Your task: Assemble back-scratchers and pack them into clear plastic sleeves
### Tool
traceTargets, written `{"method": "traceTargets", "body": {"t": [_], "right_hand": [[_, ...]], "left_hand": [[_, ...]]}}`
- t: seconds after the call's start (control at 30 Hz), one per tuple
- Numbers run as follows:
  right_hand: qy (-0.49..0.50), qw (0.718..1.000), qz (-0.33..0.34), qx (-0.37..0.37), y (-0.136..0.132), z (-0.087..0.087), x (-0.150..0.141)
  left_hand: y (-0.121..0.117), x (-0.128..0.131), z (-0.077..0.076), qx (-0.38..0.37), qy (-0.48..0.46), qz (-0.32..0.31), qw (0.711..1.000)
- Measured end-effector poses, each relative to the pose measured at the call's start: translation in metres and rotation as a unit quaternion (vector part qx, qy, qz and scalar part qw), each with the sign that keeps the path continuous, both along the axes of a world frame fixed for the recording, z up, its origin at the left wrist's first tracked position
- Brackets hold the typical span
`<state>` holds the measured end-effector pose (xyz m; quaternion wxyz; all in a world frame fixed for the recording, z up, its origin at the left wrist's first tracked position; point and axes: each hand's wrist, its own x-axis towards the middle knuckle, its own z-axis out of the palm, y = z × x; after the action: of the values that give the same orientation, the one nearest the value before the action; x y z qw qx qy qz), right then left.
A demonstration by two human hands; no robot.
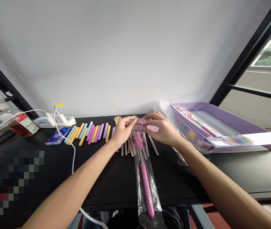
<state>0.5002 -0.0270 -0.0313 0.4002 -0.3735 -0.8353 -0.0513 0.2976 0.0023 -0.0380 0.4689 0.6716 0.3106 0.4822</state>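
A long clear plastic bag (pixel 158 203) with a pink printed top strip (pixel 139 128) hangs toward me over the table's front edge. Inside it lies a pink back scratcher (pixel 147 187) with a small hand-shaped head and a thin metal rod. My left hand (pixel 123 129) pinches the bag's top end from the left. From the right, my right hand (pixel 160 128) grips the same end, fingers bent over the strip. Below and behind the hands are several metal rods (pixel 125 149), with yellow hand-shaped heads (pixel 118 119) at the far side, partly hidden.
Several coloured handles (pixel 93 134) lie in a row to the left, beside a blue packet (pixel 58 136). A power strip (pixel 43 121), a white cable (pixel 73 156) and a bottle (pixel 22 124) stand farther left. At right is a purple box (pixel 235 122) holding another packed scratcher.
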Motion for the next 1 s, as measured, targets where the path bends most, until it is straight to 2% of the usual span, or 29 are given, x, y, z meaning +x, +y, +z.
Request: {"method": "traceTargets", "body": {"t": [0.27, 0.4, 0.5, 0.67, 0.73, 0.87, 1.0], "right_hand": [[0.029, 0.994, 0.017, -0.106, 0.001, -0.001, 0.0], [0.069, 0.988, -0.003, -0.137, 0.0, 0.001, -0.001], [0.058, 0.989, 0.003, -0.133, 0.0, 0.002, 0.0], [0.055, 0.987, 0.023, -0.147, -0.002, 0.005, 0.002], [0.068, 0.984, 0.027, -0.165, -0.003, 0.007, 0.002], [0.106, 0.968, -0.01, -0.228, -0.003, 0.007, 0.002], [0.153, 0.933, 0.0, -0.324, -0.003, 0.002, -0.001]], "left_hand": [[0.001, -0.002, 0.0, -0.006, 0.004, 0.008, 1.0], [-0.005, -0.004, 0.005, 0.023, 0.066, 0.019, 0.997], [-0.008, -0.007, 0.006, 0.02, 0.122, 0.03, 0.992], [-0.005, -0.01, 0.002, 0.109, 0.18, 0.03, 0.977], [-0.003, -0.01, 0.0, 0.123, 0.186, 0.031, 0.974], [-0.003, -0.009, 0.001, 0.11, 0.144, 0.002, 0.984], [-0.006, -0.007, 0.002, 0.094, 0.117, -0.001, 0.989]]}}
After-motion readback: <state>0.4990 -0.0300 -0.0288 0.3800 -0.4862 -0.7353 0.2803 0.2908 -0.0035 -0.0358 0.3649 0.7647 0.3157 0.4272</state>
